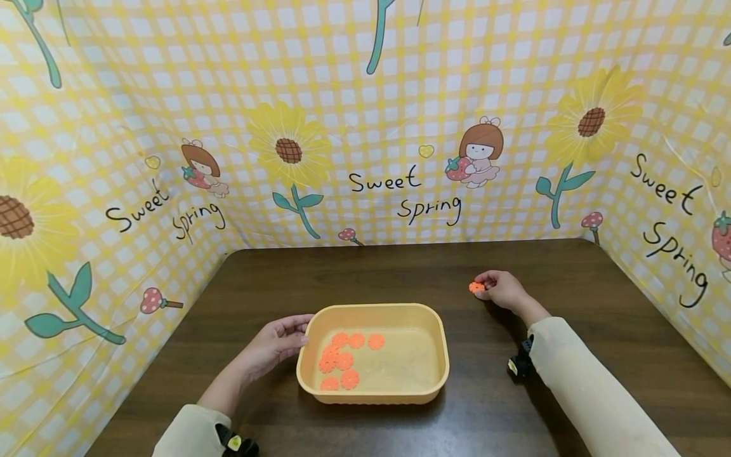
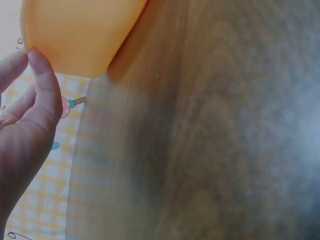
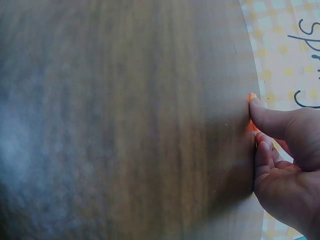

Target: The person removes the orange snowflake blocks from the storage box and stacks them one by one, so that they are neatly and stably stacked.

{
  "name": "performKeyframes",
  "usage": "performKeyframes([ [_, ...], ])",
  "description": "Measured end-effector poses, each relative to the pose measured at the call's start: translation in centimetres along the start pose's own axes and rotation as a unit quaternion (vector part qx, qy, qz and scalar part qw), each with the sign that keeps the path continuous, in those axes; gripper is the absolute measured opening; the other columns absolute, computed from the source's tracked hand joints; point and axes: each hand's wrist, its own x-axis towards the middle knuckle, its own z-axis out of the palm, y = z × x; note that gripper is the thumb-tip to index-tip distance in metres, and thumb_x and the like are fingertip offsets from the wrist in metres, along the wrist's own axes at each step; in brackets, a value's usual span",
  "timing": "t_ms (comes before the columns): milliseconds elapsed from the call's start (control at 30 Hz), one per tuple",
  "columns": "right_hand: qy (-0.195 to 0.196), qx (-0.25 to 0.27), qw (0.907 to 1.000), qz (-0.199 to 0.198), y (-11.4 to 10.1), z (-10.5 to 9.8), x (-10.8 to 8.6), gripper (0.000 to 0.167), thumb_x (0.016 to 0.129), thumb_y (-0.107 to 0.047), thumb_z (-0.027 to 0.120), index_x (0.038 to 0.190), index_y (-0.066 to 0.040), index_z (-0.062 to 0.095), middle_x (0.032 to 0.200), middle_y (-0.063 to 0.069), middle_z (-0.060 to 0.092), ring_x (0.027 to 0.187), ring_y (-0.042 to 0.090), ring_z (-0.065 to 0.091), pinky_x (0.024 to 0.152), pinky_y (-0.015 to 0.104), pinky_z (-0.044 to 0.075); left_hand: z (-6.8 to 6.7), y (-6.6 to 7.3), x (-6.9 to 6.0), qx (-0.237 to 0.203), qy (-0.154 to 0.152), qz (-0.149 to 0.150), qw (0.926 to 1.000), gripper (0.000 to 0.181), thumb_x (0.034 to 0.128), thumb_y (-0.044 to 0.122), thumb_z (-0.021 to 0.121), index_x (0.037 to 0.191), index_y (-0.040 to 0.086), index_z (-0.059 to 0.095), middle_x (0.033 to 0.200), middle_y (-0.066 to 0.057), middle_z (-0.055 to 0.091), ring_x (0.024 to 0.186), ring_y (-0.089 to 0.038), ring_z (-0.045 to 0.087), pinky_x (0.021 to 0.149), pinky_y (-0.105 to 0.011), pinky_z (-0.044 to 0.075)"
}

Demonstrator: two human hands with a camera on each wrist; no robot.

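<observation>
A yellow-orange plastic basin (image 1: 408, 365) with rounded corners stands on the table. Several flat orange flower-shaped pieces (image 1: 349, 379) lie inside it, mostly toward its left side. My left hand (image 1: 276, 343) holds the basin's left rim, thumb on one side and fingers on the other; the left wrist view shows the pinch at the edge of the basin (image 2: 82, 37). Off to the right and farther back, my right hand (image 1: 502, 292) pinches one orange flower-shaped piece (image 1: 476, 287) between thumb and fingers. That piece (image 3: 251, 112) shows edge-on in the right wrist view, partly hidden by the thumb.
The dark brown wooden table (image 1: 274, 279) extends around the basin. A yellow-and-white checked cloth (image 1: 365, 127) printed with sunflowers and lettering walls in the back and both sides. Black wrist bands (image 1: 521, 363) sit at the cream sleeves.
</observation>
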Motion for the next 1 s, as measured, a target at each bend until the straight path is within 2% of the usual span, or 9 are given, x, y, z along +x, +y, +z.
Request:
performKeyframes([
  [233, 0.007, 0.0, 1.0, 0.002, 0.1, 0.1, 0.1, 0.032, 0.087, -0.001, 0.071, 0.116, 0.008, 0.061, 0.099, 0.014, 0.054, 0.086, 0.025, 0.046, 0.071, 0.03, 0.043, -0.2, -0.1, 0.1, 0.0, -0.001, 0.002, 1.0, 0.061, 0.0939, 0.006, 0.063, 0.145, -0.01, 0.033, 0.119, -0.013, 0.05, 0.103, -0.016, 0.056, 0.088, -0.031, 0.051],
  [333, 0.01, 0.0, 0.9999, -0.009, 0.2, 0.0, 0.0, 0.034, 0.087, -0.002, 0.071, 0.117, 0.009, 0.06, 0.098, 0.014, 0.053, 0.086, 0.025, 0.046, 0.071, 0.03, 0.043, -0.2, -0.1, 0.1, 0.0, 0.002, 0.001, 1.0, 0.061, 0.0934, 0.006, 0.064, 0.144, -0.009, 0.035, 0.119, -0.012, 0.051, 0.103, -0.016, 0.057, 0.088, -0.032, 0.051],
  [733, 0.01, 0.032, 0.9994, -0.01, -0.3, -1.0, -1.0, 0.042, 0.091, -0.008, 0.067, 0.127, 0.011, 0.054, 0.105, 0.017, 0.054, 0.09, 0.026, 0.05, 0.068, 0.029, 0.046, -0.1, -0.2, 0.2, 0.0, 0.0, 0.0, 1.0, 0.06, 0.0936, 0.005, 0.063, 0.144, -0.01, 0.035, 0.118, -0.013, 0.052, 0.102, -0.017, 0.057, 0.088, -0.032, 0.052],
  [1000, 0.015, 0.051, 0.9982, -0.028, -1.9, 0.0, -1.8, 0.043, 0.092, -0.009, 0.067, 0.129, 0.009, 0.054, 0.107, 0.017, 0.057, 0.096, 0.027, 0.054, 0.079, 0.036, 0.049, -0.1, -0.1, 0.2, -0.003, 0.001, -0.002, 1.0, 0.06, 0.0939, 0.005, 0.063, 0.144, -0.01, 0.034, 0.119, -0.014, 0.052, 0.103, -0.017, 0.057, 0.088, -0.032, 0.052],
])
